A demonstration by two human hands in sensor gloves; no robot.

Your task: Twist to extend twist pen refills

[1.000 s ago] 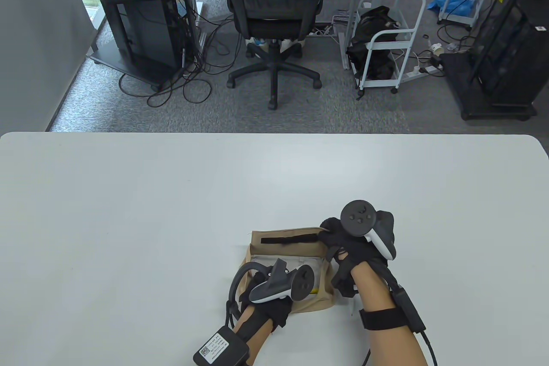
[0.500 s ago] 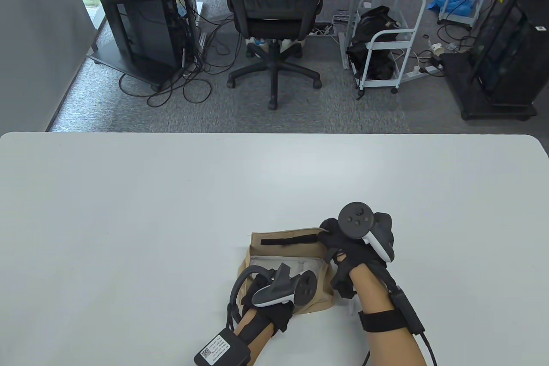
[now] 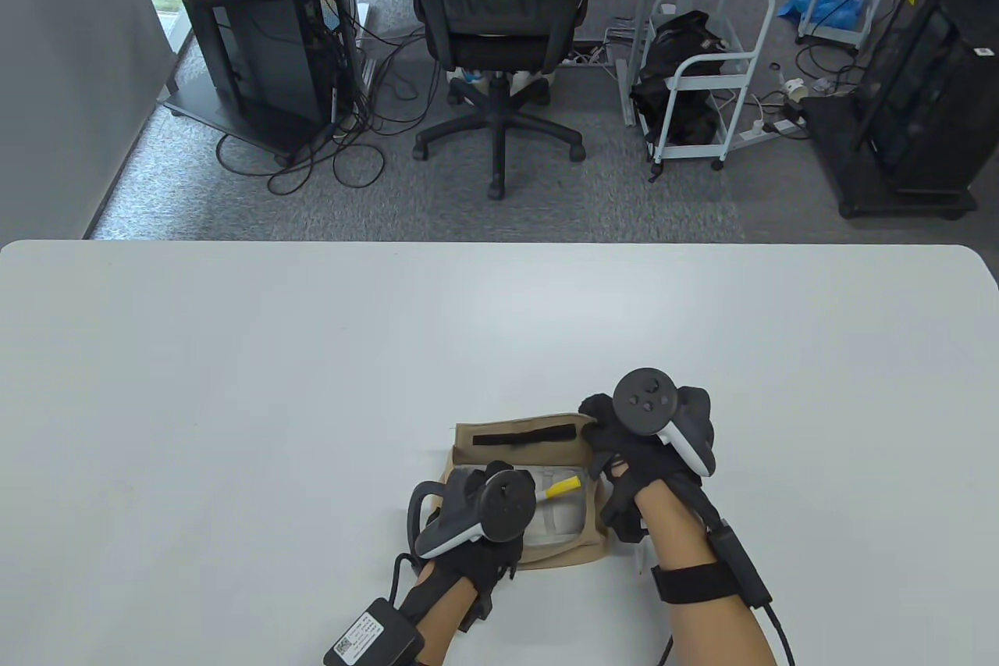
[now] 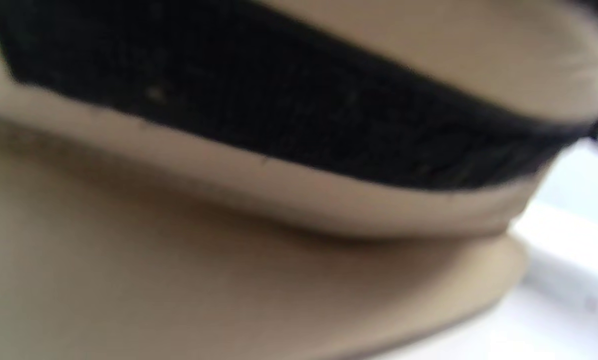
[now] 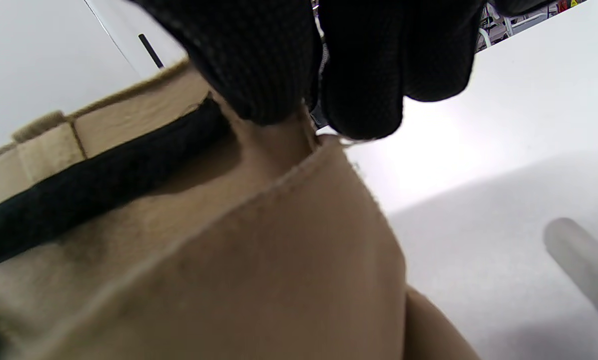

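Note:
A tan fabric pouch (image 3: 570, 553) lies open on the white table, with a black strip (image 3: 523, 437) on its raised flap. My left hand (image 3: 488, 486) is over the pouch's left side and holds a white pen with a yellow end (image 3: 563, 487), which points right over the pale lining. My right hand (image 3: 597, 416) pinches the flap's far right corner. In the right wrist view its fingertips (image 5: 258, 65) press on the tan pouch edge (image 5: 278, 260). The left wrist view shows only blurred tan fabric (image 4: 178, 280) and the black strip (image 4: 278, 125).
The white table (image 3: 234, 385) stretches wide to the left, the right and beyond the pouch. A blurred grey rod (image 5: 579, 265) lies on the table right of the pouch in the right wrist view. An office chair (image 3: 499, 33) and carts stand on the floor beyond.
My left hand has moved left and turned over the pouch. The yellow-ended pen now shows over the lining, sticking out from that hand. My right hand has stayed on the flap corner.

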